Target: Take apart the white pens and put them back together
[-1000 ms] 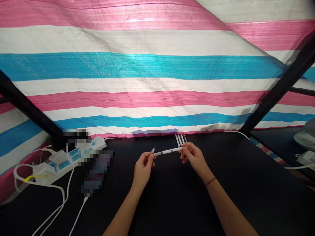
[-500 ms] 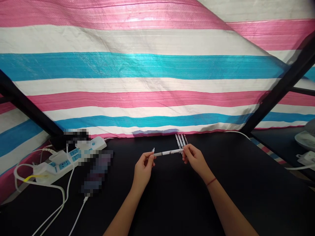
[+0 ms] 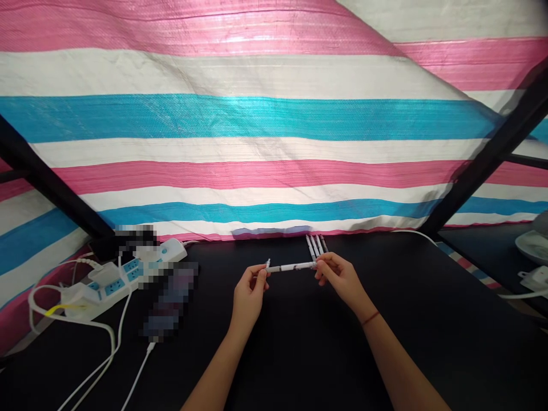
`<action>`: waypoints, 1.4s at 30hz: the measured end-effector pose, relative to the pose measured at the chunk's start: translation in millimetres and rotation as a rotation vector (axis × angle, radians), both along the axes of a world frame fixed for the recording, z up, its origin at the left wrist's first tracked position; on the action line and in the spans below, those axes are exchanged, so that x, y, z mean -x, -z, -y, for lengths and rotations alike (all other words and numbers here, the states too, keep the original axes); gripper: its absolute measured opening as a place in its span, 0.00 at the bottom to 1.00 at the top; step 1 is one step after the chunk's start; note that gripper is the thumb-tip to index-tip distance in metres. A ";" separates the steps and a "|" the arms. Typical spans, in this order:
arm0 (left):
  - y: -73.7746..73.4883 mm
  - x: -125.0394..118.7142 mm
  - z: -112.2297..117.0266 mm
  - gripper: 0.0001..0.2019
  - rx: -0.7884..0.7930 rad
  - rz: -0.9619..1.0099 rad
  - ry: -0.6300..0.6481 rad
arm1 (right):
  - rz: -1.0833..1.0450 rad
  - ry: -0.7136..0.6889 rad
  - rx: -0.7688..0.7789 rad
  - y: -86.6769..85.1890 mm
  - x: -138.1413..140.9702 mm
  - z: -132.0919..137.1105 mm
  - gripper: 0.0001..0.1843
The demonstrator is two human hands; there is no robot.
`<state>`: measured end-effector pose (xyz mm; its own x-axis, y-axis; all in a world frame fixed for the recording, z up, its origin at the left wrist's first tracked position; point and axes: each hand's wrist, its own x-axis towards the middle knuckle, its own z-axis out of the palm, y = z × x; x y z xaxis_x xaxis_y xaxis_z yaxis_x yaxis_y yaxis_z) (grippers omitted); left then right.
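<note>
Head view: a left hand [image 3: 249, 294] and a right hand [image 3: 340, 279] pinch a slim white pen [image 3: 291, 266] level above a black table [image 3: 385, 354].
Both sets of fingers are closed on the barrel near its ends, a light, even grip that keeps it straight and clear of the table. Just beyond the right hand, a row of slim white pens [image 3: 315, 245] lies along the far edge; further left sits a white power strip [image 3: 113, 285], and a pink, white and blue striped tarpaulin [image 3: 257, 120] hangs behind.
</note>
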<state>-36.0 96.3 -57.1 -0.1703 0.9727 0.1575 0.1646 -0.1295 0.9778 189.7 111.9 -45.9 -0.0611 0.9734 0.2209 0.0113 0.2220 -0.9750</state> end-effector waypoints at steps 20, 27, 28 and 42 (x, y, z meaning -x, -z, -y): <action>-0.9 -1.7 0.1 0.15 0.019 -0.001 0.035 | 0.039 -0.006 -0.034 3.3 2.2 -0.9 0.12; 3.0 -2.3 2.1 0.15 0.036 -0.066 0.037 | 0.178 0.060 -0.076 5.2 0.6 -1.0 0.13; 3.4 -3.3 2.8 0.15 0.035 -0.067 0.041 | 0.187 0.069 -0.081 5.9 0.2 -1.2 0.13; -3.1 -12.9 8.1 0.14 0.070 0.080 0.120 | -0.064 -0.047 -0.005 2.7 6.6 1.6 0.14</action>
<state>-23.0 88.2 -54.0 -0.0611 0.9950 0.0792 0.0732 -0.0747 0.9945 183.2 110.3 -48.6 -0.0925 0.9686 0.2309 -0.0613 0.2259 -0.9722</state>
